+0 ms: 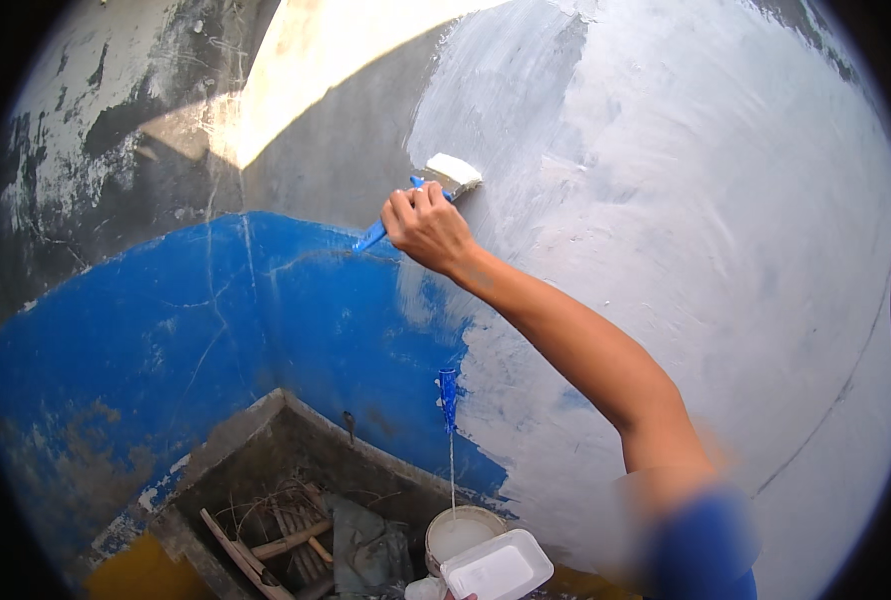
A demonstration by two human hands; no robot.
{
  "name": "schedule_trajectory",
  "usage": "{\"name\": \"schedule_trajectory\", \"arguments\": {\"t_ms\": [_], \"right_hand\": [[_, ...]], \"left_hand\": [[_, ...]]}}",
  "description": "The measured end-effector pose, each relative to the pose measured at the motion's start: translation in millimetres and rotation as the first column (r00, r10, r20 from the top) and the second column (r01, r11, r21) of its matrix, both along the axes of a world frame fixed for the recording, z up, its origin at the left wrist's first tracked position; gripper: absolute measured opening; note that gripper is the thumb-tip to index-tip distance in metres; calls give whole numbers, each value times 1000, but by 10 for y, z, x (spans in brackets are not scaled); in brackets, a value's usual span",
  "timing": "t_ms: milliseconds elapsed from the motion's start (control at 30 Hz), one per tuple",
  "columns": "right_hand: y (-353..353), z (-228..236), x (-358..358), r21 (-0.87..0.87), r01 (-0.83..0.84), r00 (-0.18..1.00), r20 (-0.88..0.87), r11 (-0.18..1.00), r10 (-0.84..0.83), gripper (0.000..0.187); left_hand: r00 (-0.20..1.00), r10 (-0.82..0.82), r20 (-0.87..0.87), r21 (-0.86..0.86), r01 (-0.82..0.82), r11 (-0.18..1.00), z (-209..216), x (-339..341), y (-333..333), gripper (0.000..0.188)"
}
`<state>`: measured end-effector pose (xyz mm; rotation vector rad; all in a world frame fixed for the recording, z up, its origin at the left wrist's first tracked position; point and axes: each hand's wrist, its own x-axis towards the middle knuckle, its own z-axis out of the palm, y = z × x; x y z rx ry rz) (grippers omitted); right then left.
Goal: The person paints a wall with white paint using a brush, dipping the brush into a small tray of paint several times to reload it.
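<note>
My right hand [428,222] is closed around the blue handle of a paintbrush [370,236]. White paint covers its wide bristles, which touch the wall [656,220] where the white coat borders bare grey. At the lower edge a white plastic tray [498,568] is tilted over the front of a round bucket [462,532] of whitish liquid. Just a bit of my left hand [462,597] shows under the tray's near side, holding it; the rest is out of the picture.
A blue handle [448,400] on a thin rod or cord rises from the bucket. In the left corner a concrete trough [191,500] holds wooden pieces [291,540] and a dark grey cloth [368,545]. Blue paint [336,320] covers the lower wall; sunlight falls higher up.
</note>
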<state>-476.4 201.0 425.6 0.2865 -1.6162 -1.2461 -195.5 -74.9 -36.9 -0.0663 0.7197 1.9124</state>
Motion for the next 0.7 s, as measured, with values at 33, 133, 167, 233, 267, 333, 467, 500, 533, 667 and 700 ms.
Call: {"name": "schedule_trajectory", "arguments": {"t_ms": [33,133,167,233,267,333,467,500,533,667,700], "right_hand": [[71,-418,-34,57,-1,997,83,998,-3,9],[-76,-1239,-59,-359,-17,900,401,933,171,5],[-197,-1281,-52,-519,49,863,452,854,225,5],[-292,-1087,-23,-652,102,859,439,752,264,6],[-229,-769,-20,-647,80,891,387,758,237,6],[-172,-139,44,-618,-104,943,187,779,274,4],[6,190,306,-173,-156,986,37,973,165,6],[65,42,299,-137,-140,989,31,981,145,6],[109,-214,300,56,-69,997,49,996,66,9],[-157,-1159,231,-374,-81,858,445,924,255,9],[-166,-1061,211,-407,-88,886,385,909,259,8]], "left_hand": [[1000,-3,5,-31,3,999,-17,4,3,47],[1000,1,4,-74,-1,997,-42,-20,-4,47],[1000,13,7,-54,-13,998,11,-13,-34,47],[999,30,12,-42,-30,999,39,-8,-75,46],[999,34,15,-48,-33,998,38,-2,-84,46],[998,59,14,-52,-59,997,43,3,-113,46],[999,48,23,-57,-47,997,124,-24,-62,46],[998,46,33,-70,-44,997,158,-28,-59,46],[999,14,30,-54,-12,998,268,-37,-64,46],[999,-4,34,-37,6,999,208,-20,-75,47],[999,-1,42,-50,3,999,199,-5,-83,48]]}}
